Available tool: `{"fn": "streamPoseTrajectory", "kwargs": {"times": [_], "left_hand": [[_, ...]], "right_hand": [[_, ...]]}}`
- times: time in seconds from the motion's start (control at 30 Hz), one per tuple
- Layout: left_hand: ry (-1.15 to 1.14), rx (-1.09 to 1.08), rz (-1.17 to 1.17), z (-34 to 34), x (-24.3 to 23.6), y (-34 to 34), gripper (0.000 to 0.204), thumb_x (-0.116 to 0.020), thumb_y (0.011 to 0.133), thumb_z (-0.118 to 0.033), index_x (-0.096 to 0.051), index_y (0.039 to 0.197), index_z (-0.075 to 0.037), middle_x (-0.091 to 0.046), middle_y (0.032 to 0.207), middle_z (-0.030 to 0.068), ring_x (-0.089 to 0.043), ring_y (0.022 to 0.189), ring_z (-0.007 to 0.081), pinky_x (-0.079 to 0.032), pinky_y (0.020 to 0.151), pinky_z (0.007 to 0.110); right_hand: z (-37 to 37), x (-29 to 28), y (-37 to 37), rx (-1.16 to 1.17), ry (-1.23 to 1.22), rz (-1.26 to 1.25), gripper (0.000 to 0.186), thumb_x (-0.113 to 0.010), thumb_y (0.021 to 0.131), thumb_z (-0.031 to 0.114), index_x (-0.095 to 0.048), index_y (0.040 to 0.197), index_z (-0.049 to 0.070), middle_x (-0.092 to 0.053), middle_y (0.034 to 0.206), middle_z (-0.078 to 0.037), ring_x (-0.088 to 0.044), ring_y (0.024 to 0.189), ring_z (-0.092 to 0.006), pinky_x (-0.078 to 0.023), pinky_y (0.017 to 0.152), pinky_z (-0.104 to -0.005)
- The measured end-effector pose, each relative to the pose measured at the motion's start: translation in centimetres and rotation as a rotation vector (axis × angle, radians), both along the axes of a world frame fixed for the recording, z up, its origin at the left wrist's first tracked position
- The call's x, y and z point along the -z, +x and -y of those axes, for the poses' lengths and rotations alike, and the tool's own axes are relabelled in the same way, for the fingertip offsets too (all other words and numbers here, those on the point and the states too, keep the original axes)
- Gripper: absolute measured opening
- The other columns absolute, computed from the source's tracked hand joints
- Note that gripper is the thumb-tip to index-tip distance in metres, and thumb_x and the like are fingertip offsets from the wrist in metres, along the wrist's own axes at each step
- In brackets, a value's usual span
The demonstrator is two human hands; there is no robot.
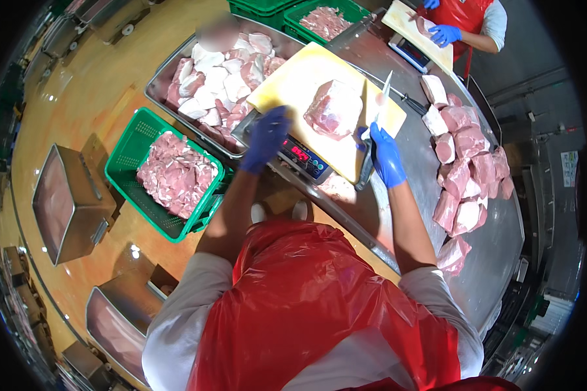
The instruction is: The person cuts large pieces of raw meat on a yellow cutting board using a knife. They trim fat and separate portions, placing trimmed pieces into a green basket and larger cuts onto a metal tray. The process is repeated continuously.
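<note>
A block of raw meat (334, 109), pale fat on its top, rests on the yellow-white cutting board (300, 68). Beneath the board's near edge shows a digital scale (304, 159) with a lit red display. My right hand (386, 156), in a blue glove, is closed round the black handle of a knife (366, 164); its blade points away from me, over the board's right part. At the board's left edge is my left hand (267, 139), also blue-gloved, near the scale. It is blurred, with no object visible in it, and its finger posture is unclear.
Left of the board stands a metal tub (166, 88) of meat pieces. A green basket (127, 143) of trimmings is below it. Several meat blocks (469, 153) lie on the steel table (414, 202) at right. Across it a co-worker's gloved hand (445, 34) touches meat on another board.
</note>
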State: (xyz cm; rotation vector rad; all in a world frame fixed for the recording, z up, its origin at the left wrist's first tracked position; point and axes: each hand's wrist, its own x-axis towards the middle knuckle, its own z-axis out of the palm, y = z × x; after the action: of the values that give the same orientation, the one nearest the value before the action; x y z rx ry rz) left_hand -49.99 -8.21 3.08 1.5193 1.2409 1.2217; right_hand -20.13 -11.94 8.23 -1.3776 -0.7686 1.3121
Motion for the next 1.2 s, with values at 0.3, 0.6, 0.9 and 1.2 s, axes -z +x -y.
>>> {"fn": "streamPoseTrajectory", "kwargs": {"times": [0.3,0.6,0.9,1.2], "left_hand": [[0.22,-0.118,-0.155,-6.3,-3.6,2.1,0.04,-0.048,0.104,-0.03,-0.054,0.134,-0.004,-0.06,0.134,0.0123,-0.058,0.119,0.0217,-0.046,0.104,0.038],[0.139,0.084,0.167,-11.4,-6.8,9.7,0.031,-0.051,0.102,-0.019,-0.063,0.12,0.003,-0.067,0.109,0.0135,-0.063,0.105,0.0206,-0.052,0.092,0.036],[0.9,1.012,-0.407,2.7,-1.8,43.3,0.068,-0.067,0.08,-0.006,-0.047,0.144,-0.001,-0.056,0.131,0.0273,-0.057,0.12,0.042,-0.048,0.1,0.046],[1.56,0.788,-0.805,6.3,8.2,68.0,0.06,-0.066,0.087,-0.026,-0.046,0.144,-0.026,-0.046,0.142,0.0252,-0.049,0.127,0.0491,-0.043,0.093,0.067]], "right_hand": [[-7.2,-10.3,-11.4,-0.063,1.048,0.509,0.023,-0.063,0.094,0.012,-0.067,0.112,-0.001,-0.068,0.097,-0.012,-0.068,0.087,-0.0236,-0.055,0.075,-0.0347],[7.3,-5.5,1.8,0.148,0.046,-0.114,0.026,-0.066,0.097,0.021,-0.064,0.113,0.001,-0.063,0.085,-0.003,-0.062,0.071,-0.0117,-0.055,0.064,-0.0267],[32.1,1.7,12.5,0.925,-0.241,0.097,0.03,-0.052,0.106,0.028,-0.058,0.092,0.002,-0.06,0.072,-0.005,-0.058,0.06,-0.0113,-0.049,0.055,-0.0271],[42.0,3.2,7.9,1.449,-0.277,-0.102,0.029,-0.052,0.106,0.03,-0.057,0.089,0.006,-0.063,0.07,-0.006,-0.059,0.056,-0.0115,-0.049,0.052,-0.0261]]}}
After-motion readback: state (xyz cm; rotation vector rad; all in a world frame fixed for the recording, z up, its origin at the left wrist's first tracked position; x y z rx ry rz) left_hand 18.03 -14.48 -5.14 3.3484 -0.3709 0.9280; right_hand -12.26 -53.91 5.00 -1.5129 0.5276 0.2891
